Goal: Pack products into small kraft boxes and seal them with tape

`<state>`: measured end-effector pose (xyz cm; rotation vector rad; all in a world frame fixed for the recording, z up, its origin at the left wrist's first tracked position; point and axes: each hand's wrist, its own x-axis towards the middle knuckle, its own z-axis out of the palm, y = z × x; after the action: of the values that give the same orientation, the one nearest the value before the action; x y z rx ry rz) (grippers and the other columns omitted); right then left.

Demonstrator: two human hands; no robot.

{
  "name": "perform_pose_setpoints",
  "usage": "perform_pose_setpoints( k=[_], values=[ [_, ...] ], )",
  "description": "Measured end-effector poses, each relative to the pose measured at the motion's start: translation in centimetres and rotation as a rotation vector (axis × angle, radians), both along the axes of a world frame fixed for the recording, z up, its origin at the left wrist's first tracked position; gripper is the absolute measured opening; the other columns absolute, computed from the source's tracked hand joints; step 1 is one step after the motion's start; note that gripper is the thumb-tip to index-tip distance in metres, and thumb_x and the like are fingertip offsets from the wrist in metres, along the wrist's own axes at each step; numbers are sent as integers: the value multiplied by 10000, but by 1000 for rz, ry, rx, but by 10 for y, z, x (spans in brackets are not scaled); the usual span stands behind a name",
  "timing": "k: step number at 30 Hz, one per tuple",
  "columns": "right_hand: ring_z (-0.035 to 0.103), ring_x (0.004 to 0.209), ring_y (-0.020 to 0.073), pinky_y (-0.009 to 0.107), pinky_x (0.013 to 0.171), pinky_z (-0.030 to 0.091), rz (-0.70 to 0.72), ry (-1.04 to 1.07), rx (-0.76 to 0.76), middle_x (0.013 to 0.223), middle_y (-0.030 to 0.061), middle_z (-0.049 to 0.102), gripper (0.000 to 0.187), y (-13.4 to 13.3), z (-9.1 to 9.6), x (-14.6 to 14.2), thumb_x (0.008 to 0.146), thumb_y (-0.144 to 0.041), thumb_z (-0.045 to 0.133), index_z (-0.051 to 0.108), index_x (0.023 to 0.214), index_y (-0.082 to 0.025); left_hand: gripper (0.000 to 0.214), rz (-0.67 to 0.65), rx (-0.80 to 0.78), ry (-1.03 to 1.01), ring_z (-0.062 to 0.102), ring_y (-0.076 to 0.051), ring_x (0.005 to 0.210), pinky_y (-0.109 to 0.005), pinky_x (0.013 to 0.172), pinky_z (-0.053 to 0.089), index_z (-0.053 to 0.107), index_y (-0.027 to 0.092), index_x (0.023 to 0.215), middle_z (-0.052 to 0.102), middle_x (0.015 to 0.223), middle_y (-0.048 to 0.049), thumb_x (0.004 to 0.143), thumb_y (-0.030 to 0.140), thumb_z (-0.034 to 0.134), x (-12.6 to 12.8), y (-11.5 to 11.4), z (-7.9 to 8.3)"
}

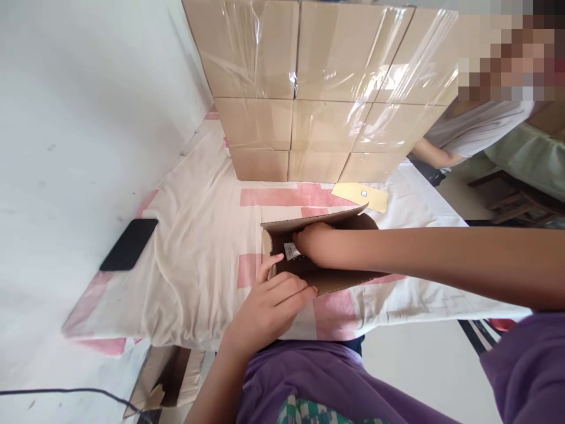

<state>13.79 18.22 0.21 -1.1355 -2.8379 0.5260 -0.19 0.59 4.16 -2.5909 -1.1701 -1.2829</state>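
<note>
An open brown cardboard box (pixel 329 281) lies on its side on a cream and pink cloth (pixel 198 259). My right hand (pixel 315 242) reaches into the box with its fingers pinched on a small silvery packet (pixel 291 251). My left hand (pixel 269 297) lies on the box's near flap, fingers stretched flat against the cardboard, holding it steady. The inside of the box is mostly hidden by my right hand and arm.
A wall of film-wrapped cardboard cartons (pixel 322 88) stands at the back of the cloth. A yellow envelope (pixel 359 195) lies before it. A black phone (pixel 129 244) rests at the left edge. Another person (pixel 481 126) sits at the right. Flattened cardboard (pixel 170 377) lies below.
</note>
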Motion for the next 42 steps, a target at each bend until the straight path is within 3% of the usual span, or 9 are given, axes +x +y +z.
perform_pose_setpoints(
  k=[6,11,14,16,20,25,32,37,42],
  values=[
    [747,971,412,545,815,614,-46,-250,22,1016,139,777,363,-13,-16,-26,620,-122,783,767,964,-236,263,0,-57,13,665,-99,864,-483,1310,210,642,177,1128,739,929,11,938,2,589,-4,5,4],
    [743,745,342,478,697,591,101,-427,12,816,112,761,282,-24,86,-17,722,-144,788,764,995,-212,277,33,-85,-54,681,-143,1076,-559,1323,195,639,196,1165,738,1053,-23,949,25,604,-12,14,2],
    [676,604,205,370,648,560,218,-26,-89,755,31,727,130,-31,150,31,945,-360,658,744,921,-266,337,50,-58,-130,389,-290,1527,-613,1289,274,643,221,1221,541,1511,-112,933,45,644,-18,25,-7],
    [713,745,208,353,712,567,72,353,-16,870,19,747,139,-43,162,74,976,-390,642,738,997,-292,365,48,-40,-218,110,-366,1618,-603,1259,345,663,240,1220,217,1724,-80,911,46,677,-21,34,-17],
    [718,854,250,426,818,569,-472,1135,347,898,44,738,169,-75,103,138,1009,-379,595,732,992,-282,595,-20,-57,-429,159,-340,1609,-520,1255,386,546,318,1438,85,1759,-61,913,86,703,-18,52,-34],
    [610,1304,349,570,1110,466,-320,1012,193,1343,122,690,433,-96,18,139,1015,-541,541,679,1303,-250,883,-43,-171,-702,321,-307,1562,-519,1257,359,216,366,1633,279,1707,-136,929,196,720,-1,56,-46],
    [651,1211,315,524,1055,508,-492,1125,244,1230,102,722,309,-85,-6,107,1034,-444,540,653,1251,-256,565,65,-194,-922,684,-241,1248,-555,1309,166,353,266,1568,690,1371,-128,1050,395,538,15,57,-49],
    [654,1172,295,482,986,543,-605,1172,325,1230,107,689,289,-83,-20,100,1029,-413,540,605,1253,-243,531,119,-219,-957,728,-241,1161,-502,1218,390,424,275,1523,524,1557,-168,1028,377,586,17,61,-48],
    [681,1101,272,458,923,577,-666,1219,340,1216,102,685,292,-83,-29,96,1019,-388,550,570,1278,-253,516,181,-218,-980,611,-227,1348,-436,1287,303,472,320,1509,332,1693,-95,1013,332,612,21,63,-48]
  ],
)
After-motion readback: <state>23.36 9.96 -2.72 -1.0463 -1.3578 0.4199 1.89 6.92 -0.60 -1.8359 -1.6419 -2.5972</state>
